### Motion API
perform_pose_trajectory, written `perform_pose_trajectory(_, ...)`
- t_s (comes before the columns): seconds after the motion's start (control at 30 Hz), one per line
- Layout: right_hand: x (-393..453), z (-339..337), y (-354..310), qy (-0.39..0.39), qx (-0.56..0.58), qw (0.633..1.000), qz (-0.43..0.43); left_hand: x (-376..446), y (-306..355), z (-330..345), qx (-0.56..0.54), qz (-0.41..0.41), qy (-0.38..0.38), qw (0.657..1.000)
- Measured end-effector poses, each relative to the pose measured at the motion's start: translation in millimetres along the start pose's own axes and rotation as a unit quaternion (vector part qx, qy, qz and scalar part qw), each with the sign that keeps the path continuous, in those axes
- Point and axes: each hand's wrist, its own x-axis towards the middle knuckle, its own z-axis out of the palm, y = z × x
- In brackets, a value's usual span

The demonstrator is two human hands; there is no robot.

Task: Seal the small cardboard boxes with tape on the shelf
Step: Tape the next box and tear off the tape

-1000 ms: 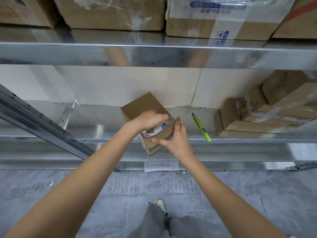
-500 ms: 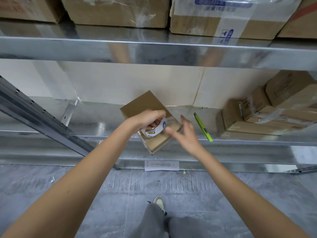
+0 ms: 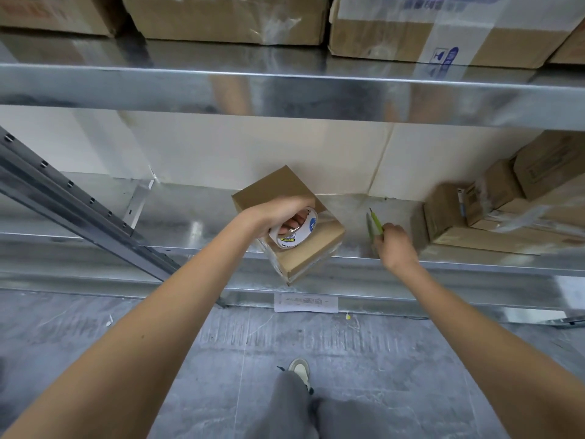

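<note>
A small brown cardboard box (image 3: 278,188) stands turned cornerwise on the metal shelf (image 3: 196,226), its near corner jutting past the shelf's front edge. My left hand (image 3: 278,213) grips a roll of clear tape (image 3: 299,232) with fingers through its core, held over the box's top. Clear tape shows along the box's near side. To the right, my right hand (image 3: 395,243) has its fingers closed on the near end of a green utility knife (image 3: 375,224) that lies on the shelf.
Several small cardboard boxes (image 3: 493,207) are piled at the right end of the shelf. Large boxes (image 3: 228,17) fill the upper shelf. A slanted steel brace (image 3: 63,204) crosses the left side. A paper label (image 3: 305,302) hangs on the shelf front; grey floor lies below.
My right hand left the box and moved right to the green knife, closing on it. My left hand stayed on the tape roll over the box.
</note>
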Motion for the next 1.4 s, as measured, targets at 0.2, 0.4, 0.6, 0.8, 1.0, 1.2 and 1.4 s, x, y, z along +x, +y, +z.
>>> perform_pose_trajectory(0.2, -38.8, -85.9, -45.4, 0.022, 0.157, 0.983, -0.091, 2.0, -2.2, 0.2, -0.004, 0.014, 0.002, 1.000)
perform_pose_trajectory(0.4, -55.9, -107.3, -70.3, -0.068, 0.111, 0.983, -0.131, 1.8, -2.1, 0.4, -0.003, 0.012, 0.002, 1.000)
perform_pose_trajectory(0.6, -56.7, -98.2, -85.4, -0.087, 0.081, 0.983, -0.137, 0.2, -1.8, 1.1, -0.006, 0.017, 0.007, 1.000)
perform_pose_trajectory(0.8, -55.5, -99.5, -91.9, -0.085, 0.050, 0.985, -0.142, -0.7, -2.9, 1.2, -0.007, 0.023, 0.004, 1.000)
perform_pose_trajectory(1.0, -55.7, -106.2, -91.5, -0.074, 0.037, 0.986, -0.146, 1.8, -3.1, -0.4, -0.002, 0.022, 0.005, 1.000)
perform_pose_trajectory(1.2, -57.0, -96.7, -91.4, -0.072, 0.048, 0.985, -0.148, 1.7, -3.9, -0.7, 0.001, 0.029, 0.000, 1.000)
perform_pose_trajectory(1.4, -62.0, -94.1, -86.1, -0.067, 0.038, 0.986, -0.149, 2.3, -4.7, -0.2, 0.001, 0.027, -0.006, 1.000)
